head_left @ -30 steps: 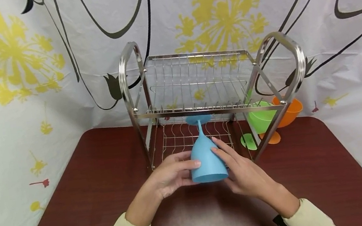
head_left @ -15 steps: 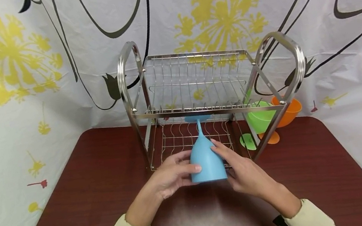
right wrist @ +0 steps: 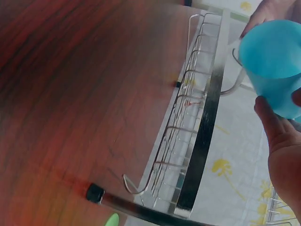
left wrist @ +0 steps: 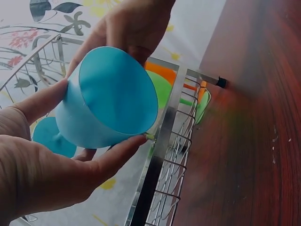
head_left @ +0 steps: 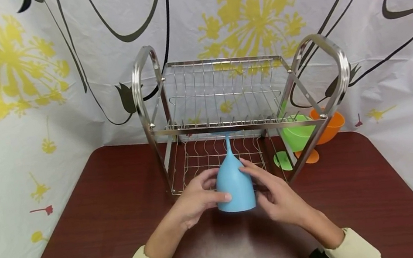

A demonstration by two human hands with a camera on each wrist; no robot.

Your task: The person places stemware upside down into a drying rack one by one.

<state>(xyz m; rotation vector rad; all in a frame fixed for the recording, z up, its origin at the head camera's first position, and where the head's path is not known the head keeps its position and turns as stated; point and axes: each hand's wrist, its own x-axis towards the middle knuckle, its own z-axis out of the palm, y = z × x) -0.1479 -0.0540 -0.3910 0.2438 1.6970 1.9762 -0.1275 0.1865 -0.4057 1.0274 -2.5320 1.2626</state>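
A light blue plastic goblet is held upside down in front of the dish rack, bowl mouth downward and slim stem upward. The rack's front bar partly covers its round foot in the head view. My left hand grips the bowl from the left, thumb lying across its front near the rim. From the right, my right hand holds the bowl's upper side with its fingertips, the thumb close beside the rim. In the left wrist view, the goblet's open mouth faces the camera, and the right hand is behind it.
The two-tier metal rack stands on a dark red-brown table. A green goblet and an orange goblet stand at its right end. A patterned white cloth hangs behind and at the sides.
The blue goblet has tilted slightly and dropped a little, so its foot is now more hidden behind the rack bar. The right thumb has shifted beside the rim; both hands stay at the bowl.
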